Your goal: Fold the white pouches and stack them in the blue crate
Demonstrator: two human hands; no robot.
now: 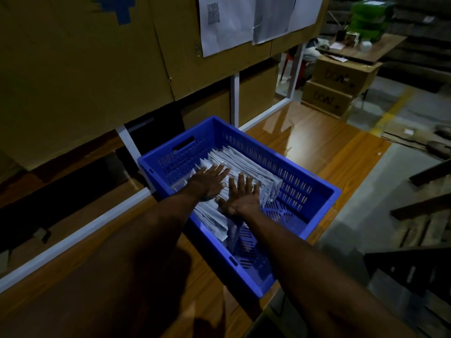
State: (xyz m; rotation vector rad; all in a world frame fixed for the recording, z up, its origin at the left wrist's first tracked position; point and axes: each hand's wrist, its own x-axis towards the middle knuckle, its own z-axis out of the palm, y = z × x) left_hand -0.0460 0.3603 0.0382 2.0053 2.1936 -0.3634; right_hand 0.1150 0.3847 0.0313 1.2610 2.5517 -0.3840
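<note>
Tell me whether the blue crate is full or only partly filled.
Partly filled. White pouches cover the blue crate's far part; bare slotted floor shows at its near end.

Pouches partly hidden beneath both flat hands (print on wall papers blurred).

The single head-worn wide-angle camera looked forward and steeply down from the person's own eye level, along both outstretched bare forearms to the perforated blue plastic crate on the glossy brown wooden tabletop. It sat close enough that the arms filled the lower frame, while the wide lens bent the tall brown cardboard wall at left. There was no second view to overlap with it.
</note>
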